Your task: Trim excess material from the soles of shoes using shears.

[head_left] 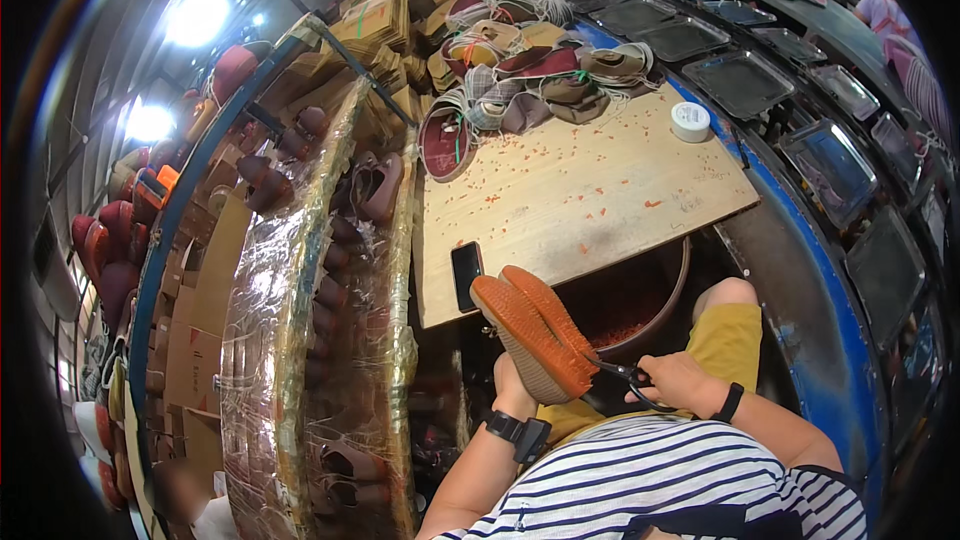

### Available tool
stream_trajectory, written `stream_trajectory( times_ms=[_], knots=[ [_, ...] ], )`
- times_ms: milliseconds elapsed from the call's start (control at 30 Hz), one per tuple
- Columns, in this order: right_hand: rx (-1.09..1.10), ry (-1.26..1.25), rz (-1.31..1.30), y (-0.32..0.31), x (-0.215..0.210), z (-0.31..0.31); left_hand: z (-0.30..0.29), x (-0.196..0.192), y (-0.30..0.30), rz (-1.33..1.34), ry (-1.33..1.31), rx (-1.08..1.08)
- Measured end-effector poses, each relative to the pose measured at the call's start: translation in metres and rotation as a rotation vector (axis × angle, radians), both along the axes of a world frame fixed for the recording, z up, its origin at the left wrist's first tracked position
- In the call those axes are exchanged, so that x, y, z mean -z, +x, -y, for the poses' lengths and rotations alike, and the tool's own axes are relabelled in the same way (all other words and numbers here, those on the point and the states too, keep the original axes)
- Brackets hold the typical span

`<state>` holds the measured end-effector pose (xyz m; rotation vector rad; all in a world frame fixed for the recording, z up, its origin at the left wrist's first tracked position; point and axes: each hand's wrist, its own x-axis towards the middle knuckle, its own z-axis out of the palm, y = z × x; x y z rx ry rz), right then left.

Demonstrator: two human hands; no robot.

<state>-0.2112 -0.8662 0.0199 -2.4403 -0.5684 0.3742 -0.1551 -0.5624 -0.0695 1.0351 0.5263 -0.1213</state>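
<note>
A pair of shoes (pixel 520 325) with orange-brown rubber soles is tilted up in front of my lap, soles toward me. My left hand (pixel 513 386) holds them from behind and below; most of its fingers are hidden by the soles. On the right, my right hand (pixel 677 381) grips black-handled scissors (pixel 622 371), fingers in the handle loops. The scissor blades meet the heel end of the soles at its right edge. Whether the blades are apart cannot be made out.
Ahead lies a wooden board (pixel 560 210) strewn with orange scraps, with a phone (pixel 466 274), a round white tub (pixel 690 121) and heaped shoe uppers (pixel 520 75). A bin (pixel 640 325) with scraps sits below. Left stands a film-wrapped rack (pixel 275 340); right, metal trays (pixel 740 82).
</note>
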Motion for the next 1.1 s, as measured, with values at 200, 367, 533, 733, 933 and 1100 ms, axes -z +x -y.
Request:
stream_trajectory(
  times_ms=[200,367,533,733,933,1100],
  knots=[
    [-0.007,0.075,0.011,0.001,0.006,-0.002,0.027,-0.030,-0.001,-0.042,0.148,0.073],
    [0.228,0.084,0.013,0.002,0.030,0.014,0.073,-0.107,0.008,-0.123,0.455,0.037],
    [0.374,0.065,0.030,0.002,0.034,0.037,0.056,-0.032,0.026,0.509,1.412,0.528],
    [0.626,-0.020,0.331,0.004,0.045,0.076,0.096,-0.073,-0.011,0.549,1.751,1.078],
    [0.703,-0.211,0.395,0.018,0.064,0.104,0.043,-0.055,-0.030,0.908,1.647,0.621],
    [0.649,-0.223,0.396,0.018,0.068,0.105,-0.050,-0.128,-0.062,0.796,1.887,0.245]
  ],
)
